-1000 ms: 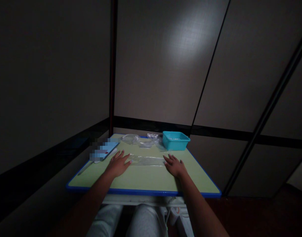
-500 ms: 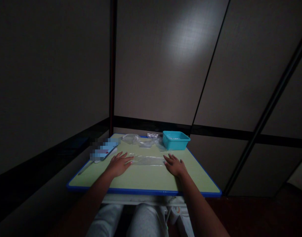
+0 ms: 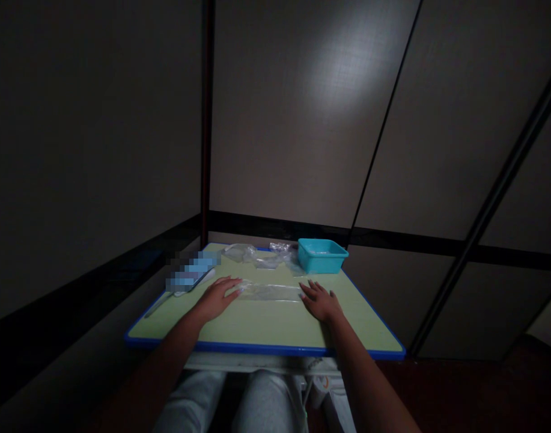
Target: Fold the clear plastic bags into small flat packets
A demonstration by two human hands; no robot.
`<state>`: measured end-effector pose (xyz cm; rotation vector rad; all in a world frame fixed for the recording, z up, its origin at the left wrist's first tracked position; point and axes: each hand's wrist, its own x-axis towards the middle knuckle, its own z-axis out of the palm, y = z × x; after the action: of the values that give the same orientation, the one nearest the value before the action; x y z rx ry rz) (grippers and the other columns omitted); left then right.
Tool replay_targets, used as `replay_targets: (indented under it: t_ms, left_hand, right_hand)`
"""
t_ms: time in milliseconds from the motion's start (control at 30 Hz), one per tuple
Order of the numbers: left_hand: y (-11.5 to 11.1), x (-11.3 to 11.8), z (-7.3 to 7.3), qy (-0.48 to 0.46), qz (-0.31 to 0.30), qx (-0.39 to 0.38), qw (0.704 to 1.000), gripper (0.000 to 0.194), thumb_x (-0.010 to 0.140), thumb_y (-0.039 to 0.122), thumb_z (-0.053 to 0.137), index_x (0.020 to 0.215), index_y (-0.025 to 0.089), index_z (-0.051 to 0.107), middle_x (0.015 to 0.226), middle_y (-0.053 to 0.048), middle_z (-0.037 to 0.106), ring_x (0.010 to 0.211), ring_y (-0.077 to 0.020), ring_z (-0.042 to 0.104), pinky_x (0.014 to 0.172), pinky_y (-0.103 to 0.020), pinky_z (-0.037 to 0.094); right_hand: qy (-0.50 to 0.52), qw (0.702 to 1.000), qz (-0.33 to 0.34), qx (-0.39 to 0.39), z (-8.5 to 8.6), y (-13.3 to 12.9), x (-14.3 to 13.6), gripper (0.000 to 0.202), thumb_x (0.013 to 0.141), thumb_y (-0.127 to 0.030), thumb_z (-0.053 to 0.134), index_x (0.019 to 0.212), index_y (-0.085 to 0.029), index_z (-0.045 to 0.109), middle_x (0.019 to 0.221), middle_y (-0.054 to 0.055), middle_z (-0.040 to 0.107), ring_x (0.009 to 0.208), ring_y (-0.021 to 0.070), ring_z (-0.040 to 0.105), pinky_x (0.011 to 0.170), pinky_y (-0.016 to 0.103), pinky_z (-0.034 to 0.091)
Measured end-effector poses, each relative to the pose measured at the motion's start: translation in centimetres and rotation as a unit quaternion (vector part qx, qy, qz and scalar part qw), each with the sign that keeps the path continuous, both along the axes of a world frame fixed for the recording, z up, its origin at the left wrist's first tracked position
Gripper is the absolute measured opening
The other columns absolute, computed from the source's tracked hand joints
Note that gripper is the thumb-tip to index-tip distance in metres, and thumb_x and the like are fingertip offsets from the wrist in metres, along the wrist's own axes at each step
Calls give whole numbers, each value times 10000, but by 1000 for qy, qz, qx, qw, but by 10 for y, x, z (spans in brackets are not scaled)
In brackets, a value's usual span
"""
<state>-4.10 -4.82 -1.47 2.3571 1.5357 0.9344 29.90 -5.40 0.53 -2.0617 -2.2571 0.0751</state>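
Observation:
A clear plastic bag (image 3: 273,293) lies flattened crosswise on the pale green tabletop. At its left end is my left hand (image 3: 216,299), fingers stretched out and thumb apart, the tips touching the crinkled plastic. My right hand (image 3: 321,300) rests palm down at the other end, its fingers spread and the tips on the bag's edge. Neither hand is closed around anything.
A turquoise plastic basin (image 3: 322,257) stands at the table's back right. Crumpled clear plastic bags (image 3: 240,252) lie along the back. On the left is a phone-like device (image 3: 194,272), partly pixelated. Blue trim (image 3: 266,349) edges the table (image 3: 266,328); walls rise behind and left.
My left hand has shifted slightly right onto the bag's left end, and its fingers have drawn closer together. My right hand has stayed nearly still.

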Motion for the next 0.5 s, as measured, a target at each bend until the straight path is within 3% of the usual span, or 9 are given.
replay_targets:
  t_ms: [100, 167, 367, 500]
  left_hand:
    - [-2, -1, 1, -26, -8, 6, 1000, 544, 845, 403, 416, 1351, 231, 315, 1264, -39, 512, 1162, -170, 459, 1000, -298, 333]
    - [-3, 0, 1, -40, -20, 9, 999, 570, 841, 391, 433, 1366, 234, 280, 1240, -43, 531, 1145, -169, 479, 992, -292, 345]
    - [-1, 2, -1, -30, -39, 13, 999, 451, 826, 418, 449, 1232, 226, 494, 1302, -22, 482, 1211, -184, 414, 1029, -296, 305]
    - [-3, 3, -1, -15, -38, 6, 999, 440, 813, 429, 476, 1204, 235, 529, 1280, -20, 508, 1241, -194, 379, 1037, -314, 291]
  right_hand:
    - [-3, 1000, -1, -3, -1, 1, 0, 515, 868, -550, 186, 1360, -400, 209, 1472, -28, 143, 1338, 225, 100, 1001, 534, 123]
    - [0, 1000, 0, -1, -1, 1, 1, 515, 866, -555, 187, 1358, -404, 213, 1470, -27, 150, 1338, 227, 106, 998, 541, 125]
    - [0, 1000, 2, 1, -1, 0, 1, 514, 870, -549, 181, 1360, -400, 209, 1470, -26, 152, 1337, 221, 104, 1001, 529, 128]
    - [0, 1000, 1, 3, -2, 0, 1, 512, 869, -547, 186, 1360, -402, 205, 1469, -24, 158, 1337, 223, 106, 999, 532, 128]
